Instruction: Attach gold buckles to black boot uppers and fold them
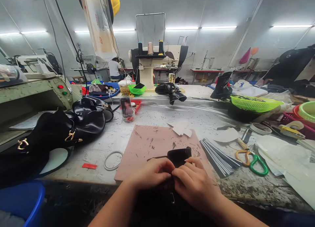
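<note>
At the front edge of a pink board (145, 140), my left hand (154, 172) and my right hand (193, 179) meet with fingertips pinched together on a black leather piece (180, 155). Part of this piece stands up beyond my fingers, and the rest hangs dark below them. A small gold-coloured metal fitting (172, 198) shows under my hands against the black. The exact spot between my fingertips is hidden. White cut pieces (181, 128) lie at the board's far edge.
Black boots (91, 122) with gold buckles are heaped at left. Grey strips (219, 158), scissors (257, 163) and a green basket (256, 103) lie at right. A sewing machine (147, 69) stands behind, another black boot (171, 91) before it. A blue bin (24, 204) is lower left; a person (115, 68) sits far back.
</note>
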`<action>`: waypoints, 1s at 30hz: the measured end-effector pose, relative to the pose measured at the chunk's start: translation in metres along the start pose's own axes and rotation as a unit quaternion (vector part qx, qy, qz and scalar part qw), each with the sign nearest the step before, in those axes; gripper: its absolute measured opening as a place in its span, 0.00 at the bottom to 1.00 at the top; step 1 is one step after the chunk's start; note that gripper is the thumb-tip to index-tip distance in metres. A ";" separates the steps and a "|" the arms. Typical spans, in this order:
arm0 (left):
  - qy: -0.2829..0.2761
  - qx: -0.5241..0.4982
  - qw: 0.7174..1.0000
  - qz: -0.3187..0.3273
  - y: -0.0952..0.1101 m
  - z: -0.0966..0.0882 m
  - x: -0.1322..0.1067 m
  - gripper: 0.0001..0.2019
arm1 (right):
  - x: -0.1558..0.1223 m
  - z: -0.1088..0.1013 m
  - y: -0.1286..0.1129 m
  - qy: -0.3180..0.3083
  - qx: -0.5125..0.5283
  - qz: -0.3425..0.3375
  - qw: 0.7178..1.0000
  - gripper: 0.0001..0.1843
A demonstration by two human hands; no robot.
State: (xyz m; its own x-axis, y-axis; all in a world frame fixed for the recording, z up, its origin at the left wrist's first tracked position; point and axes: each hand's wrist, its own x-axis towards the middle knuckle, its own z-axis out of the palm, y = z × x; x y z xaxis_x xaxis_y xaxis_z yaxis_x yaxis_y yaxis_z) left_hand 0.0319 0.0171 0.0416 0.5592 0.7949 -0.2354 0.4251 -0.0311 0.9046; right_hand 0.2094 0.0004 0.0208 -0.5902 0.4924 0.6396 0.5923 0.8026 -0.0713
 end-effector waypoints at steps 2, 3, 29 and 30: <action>-0.043 0.033 0.998 0.023 0.001 -0.006 0.000 0.11 | 0.002 -0.002 0.000 -0.023 0.065 0.038 0.997 0.08; -0.055 0.066 0.996 0.036 0.002 -0.008 0.001 0.12 | 0.004 -0.004 0.000 -0.051 0.105 0.071 0.991 0.08; 0.119 0.305 0.942 0.068 0.007 0.012 0.007 0.13 | 0.005 -0.020 0.030 -0.262 0.392 0.323 0.821 0.11; 0.110 0.296 0.947 0.060 0.011 0.010 0.005 0.13 | 0.005 -0.020 0.030 -0.266 0.401 0.326 0.814 0.11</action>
State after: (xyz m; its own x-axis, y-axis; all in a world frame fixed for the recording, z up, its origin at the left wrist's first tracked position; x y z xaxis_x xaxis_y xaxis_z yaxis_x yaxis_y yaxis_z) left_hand 0.0465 0.0146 0.0463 0.4941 0.8694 -0.0047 0.7287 -0.4112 0.5476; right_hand 0.2350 0.0207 0.0372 -0.5743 0.8064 -0.1411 0.4528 0.1693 -0.8754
